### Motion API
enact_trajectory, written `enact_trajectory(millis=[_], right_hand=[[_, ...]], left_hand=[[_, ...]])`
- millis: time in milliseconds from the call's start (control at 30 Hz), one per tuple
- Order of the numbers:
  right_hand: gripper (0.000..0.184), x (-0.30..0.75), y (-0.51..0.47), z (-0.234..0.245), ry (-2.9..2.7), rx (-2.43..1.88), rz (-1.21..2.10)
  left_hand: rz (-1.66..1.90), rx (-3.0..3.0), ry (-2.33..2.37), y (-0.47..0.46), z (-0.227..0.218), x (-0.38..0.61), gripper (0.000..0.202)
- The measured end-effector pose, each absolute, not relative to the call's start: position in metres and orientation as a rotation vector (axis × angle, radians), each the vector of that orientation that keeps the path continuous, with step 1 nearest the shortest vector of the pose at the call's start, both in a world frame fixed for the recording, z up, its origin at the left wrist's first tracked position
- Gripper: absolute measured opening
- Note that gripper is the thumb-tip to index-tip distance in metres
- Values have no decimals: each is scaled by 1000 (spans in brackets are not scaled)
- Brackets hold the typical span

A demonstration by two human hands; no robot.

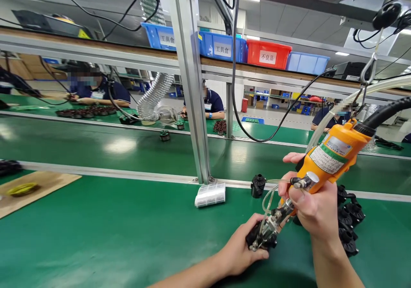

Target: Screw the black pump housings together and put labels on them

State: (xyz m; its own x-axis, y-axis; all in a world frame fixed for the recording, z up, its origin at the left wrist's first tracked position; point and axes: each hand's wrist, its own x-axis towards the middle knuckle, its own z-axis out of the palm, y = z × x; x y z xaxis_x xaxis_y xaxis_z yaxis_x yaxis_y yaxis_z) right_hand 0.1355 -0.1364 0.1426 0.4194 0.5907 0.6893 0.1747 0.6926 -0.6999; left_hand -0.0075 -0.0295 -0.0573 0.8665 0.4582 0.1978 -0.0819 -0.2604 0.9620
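My right hand (316, 209) is wrapped round an orange electric screwdriver (337, 149), which slants down to the left. Its metal nose (272, 226), with thin clear tubes, meets a black plastic part (253, 233) low over the green bench. Fingers and thumb of my left hand (242, 247) grip that black part from the left side. The screwdriver nose covers much of the part, so its top cannot be made out. Behind it stands a similar black pump-like housing (258, 185). Several more black housings (348, 219) are grouped to the right, partly behind my right wrist.
A roll of white labels (210, 195) lies by the upright metal post (189, 87). Cardboard with a yellow ring (23, 189) is at left. A black cable (239, 108) loops down. Blue bins (221, 46) and a red bin (268, 53) line the shelf. People sit across the conveyor belt (154, 151).
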Motion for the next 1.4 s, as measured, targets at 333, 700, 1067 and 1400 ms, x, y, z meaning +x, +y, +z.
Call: enact_trajectory(millis=[333,700,1067,1400], right_hand=[[34,140,-139,135,-1171,-754,363],[36,116,-116,133,-1184,-907,346],[38,104,-115,129,-1113,-880,451],[39,175,-180,157,-887,-662,121]], left_hand=[[568,1740,242,-34,-51,-9,65],[566,1803,311,-31,-53,-4,68],[493,1902,359,-32,-38,-9,47],[674,1759,477,-19,-84,2,83]])
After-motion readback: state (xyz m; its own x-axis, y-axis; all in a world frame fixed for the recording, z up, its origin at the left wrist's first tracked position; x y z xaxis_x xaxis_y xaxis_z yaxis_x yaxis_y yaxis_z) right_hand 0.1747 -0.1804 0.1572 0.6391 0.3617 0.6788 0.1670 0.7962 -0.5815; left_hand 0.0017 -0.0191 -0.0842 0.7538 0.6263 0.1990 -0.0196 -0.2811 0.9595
